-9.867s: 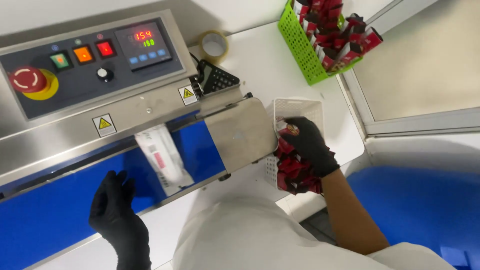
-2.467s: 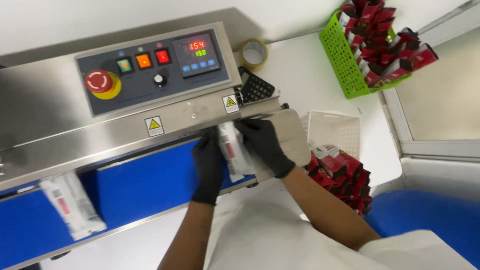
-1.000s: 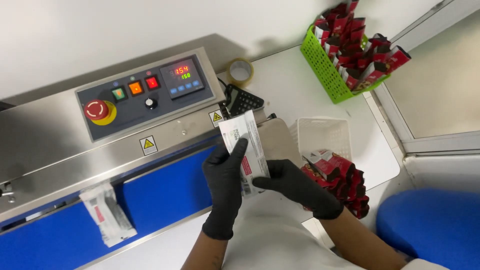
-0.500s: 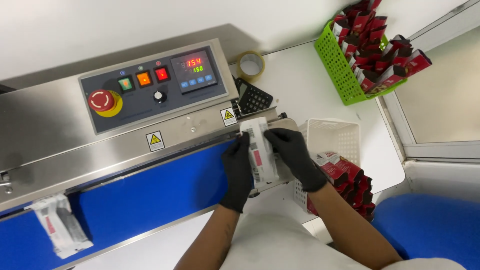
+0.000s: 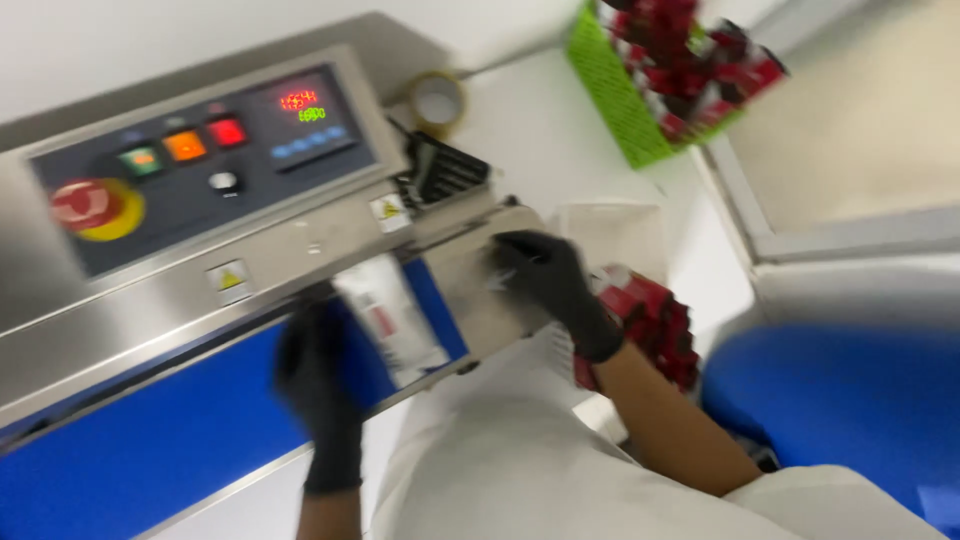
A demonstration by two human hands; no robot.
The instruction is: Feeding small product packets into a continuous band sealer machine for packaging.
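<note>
While both gloved hands hover near, the white pouch (image 5: 392, 318) lies blurred, red-marked.

Bright, even indoor light (no hard shadows), but heavy motion blur smears everything.

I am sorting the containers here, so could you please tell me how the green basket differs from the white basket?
The green basket stands at the far corner of the counter, away from both hands; the white basket sits right beside the right hand. The green basket is heaped above its rim with red packets; the white basket's upper part looks empty, with red packets at its near end. Both are slotted plastic.
</note>
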